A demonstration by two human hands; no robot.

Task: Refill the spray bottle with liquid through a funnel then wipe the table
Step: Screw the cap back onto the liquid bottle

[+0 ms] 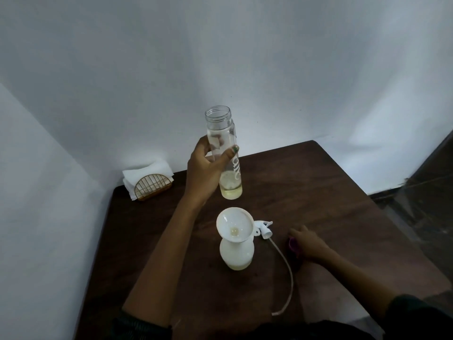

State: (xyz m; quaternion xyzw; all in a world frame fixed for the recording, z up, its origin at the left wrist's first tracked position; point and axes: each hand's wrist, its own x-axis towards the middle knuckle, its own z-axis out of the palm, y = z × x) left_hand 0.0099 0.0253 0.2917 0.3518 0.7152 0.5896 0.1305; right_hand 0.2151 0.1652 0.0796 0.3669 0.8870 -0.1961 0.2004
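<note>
Clear glass bottle [226, 153] is gripped upright in left hand [204, 173], behind the funnel [234, 225] seated in the white spray bottle [236, 253]. Right hand [307, 244] is cupped over a purple cap [293, 244] right of the funnel; grasp cannot be told. Remaining liquid should be tipped slowly, lip centred over the funnel.

i see the spray bottle [236, 253] standing near the middle of the tabletop [331, 192], with the funnel [234, 224] seated in its neck. the spray head [263, 228] lies just right of the funnel, its tube [289, 271] trailing toward the near edge. right of that, my right hand [307, 244] rests on the tabletop over a cap [293, 245]. my left hand [203, 173] holds a glass bottle [224, 153] upright above the tabletop, behind the funnel. a napkin holder [153, 185] sits at the far left corner.
</note>
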